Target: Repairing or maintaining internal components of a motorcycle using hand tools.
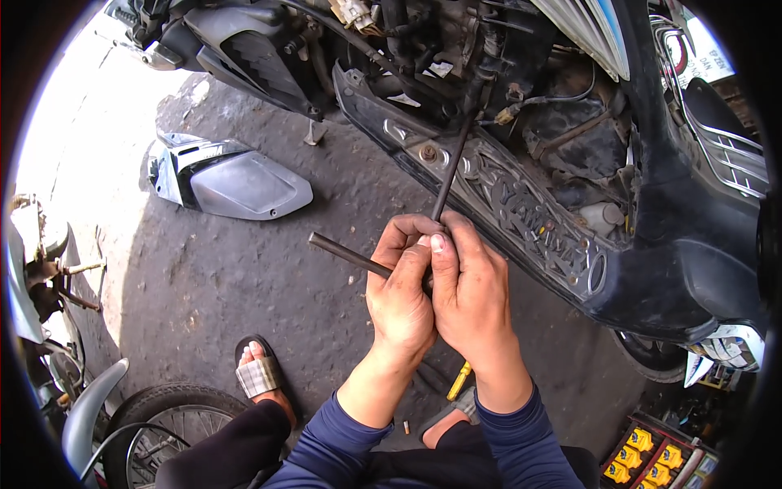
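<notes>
Both my hands close together around a long dark wrench [453, 181], in the middle of the view. Its thin shaft runs up and slightly right from my fingers into the opened front of a scooter [489, 49]. A straight bar handle sticks out leftward past my left hand [401, 301]; where bar and shaft meet is hidden inside the grip. My right hand [472, 285] presses against the left, the thumbs side by side at the top. Just beyond the hands lies the scooter's dark footboard [497, 191], with several loose screws on it.
A grey plastic panel [248, 183] lies on the ground at left. Below my right wrist is a yellow-handled tool [460, 381]. Another motorcycle's wheel [175, 432] stands at lower left. A case with yellow boxes [631, 456] sits at lower right. My sandalled feet show below.
</notes>
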`<action>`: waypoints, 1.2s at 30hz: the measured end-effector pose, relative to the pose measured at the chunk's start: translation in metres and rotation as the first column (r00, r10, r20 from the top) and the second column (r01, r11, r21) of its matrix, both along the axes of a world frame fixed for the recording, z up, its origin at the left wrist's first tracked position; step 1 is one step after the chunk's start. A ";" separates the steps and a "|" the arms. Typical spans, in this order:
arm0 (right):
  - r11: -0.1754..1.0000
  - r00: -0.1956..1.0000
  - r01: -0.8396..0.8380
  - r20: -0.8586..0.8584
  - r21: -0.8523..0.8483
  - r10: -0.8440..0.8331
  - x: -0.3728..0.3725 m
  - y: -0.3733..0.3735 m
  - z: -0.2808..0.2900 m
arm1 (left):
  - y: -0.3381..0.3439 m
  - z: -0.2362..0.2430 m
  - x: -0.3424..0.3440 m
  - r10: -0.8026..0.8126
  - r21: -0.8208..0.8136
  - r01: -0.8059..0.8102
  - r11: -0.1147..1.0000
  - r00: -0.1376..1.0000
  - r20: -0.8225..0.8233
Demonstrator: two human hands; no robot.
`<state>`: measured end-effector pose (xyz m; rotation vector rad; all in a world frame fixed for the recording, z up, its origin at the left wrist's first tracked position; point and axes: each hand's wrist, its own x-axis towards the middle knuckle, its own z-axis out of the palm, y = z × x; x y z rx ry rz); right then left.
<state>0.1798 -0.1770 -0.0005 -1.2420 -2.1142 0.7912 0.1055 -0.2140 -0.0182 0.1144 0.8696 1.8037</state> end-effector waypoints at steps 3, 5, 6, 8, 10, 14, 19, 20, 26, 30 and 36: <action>0.998 0.987 0.025 -0.157 0.055 -0.016 -0.002 -0.003 -0.011 | 0.000 0.001 -0.005 -0.036 0.031 0.041 0.999 0.987 -0.155; 0.996 0.957 0.053 -0.289 0.069 -0.031 -0.010 -0.003 -0.032 | 0.000 0.000 -0.010 -0.055 0.010 0.059 0.998 0.974 -0.221; 0.993 0.908 0.083 -0.416 0.080 -0.043 -0.013 -0.003 -0.039 | 0.000 -0.004 -0.013 -0.079 0.028 0.090 0.996 0.960 -0.270; 0.993 0.908 0.093 -0.417 0.077 -0.053 -0.015 -0.004 -0.041 | 0.000 -0.008 -0.015 -0.108 0.055 0.134 0.989 0.936 -0.335; 0.990 0.899 0.107 -0.435 0.094 -0.056 -0.014 -0.003 -0.046 | 0.002 -0.008 -0.012 -0.091 0.074 0.125 0.989 0.931 -0.354; 0.992 0.899 0.091 -0.436 0.093 -0.042 -0.013 -0.003 -0.044 | 0.002 -0.007 -0.014 -0.082 0.077 0.127 0.989 0.902 -0.425; 0.985 0.863 0.119 -0.504 0.124 -0.041 -0.019 -0.005 -0.056 | 0.000 -0.012 -0.019 -0.084 0.060 0.137 0.989 0.843 -0.531; 0.985 0.861 0.120 -0.507 0.127 -0.040 -0.018 -0.004 -0.056 | 0.000 -0.014 -0.019 -0.118 0.043 0.170 0.985 0.823 -0.555; 0.991 0.817 0.115 -0.574 0.065 -0.057 -0.021 -0.008 -0.058 | 0.001 -0.018 -0.026 -0.171 0.010 0.242 0.970 0.712 -0.681; 0.996 0.844 0.070 -0.535 0.047 -0.035 -0.011 -0.005 -0.051 | -0.002 -0.010 -0.025 -0.202 0.058 0.281 0.958 0.805 -0.557; 0.824 0.766 0.527 -0.537 0.209 -0.353 0.048 0.056 -0.006 | -0.050 -0.022 -0.038 -0.247 0.130 0.283 0.950 0.938 -0.242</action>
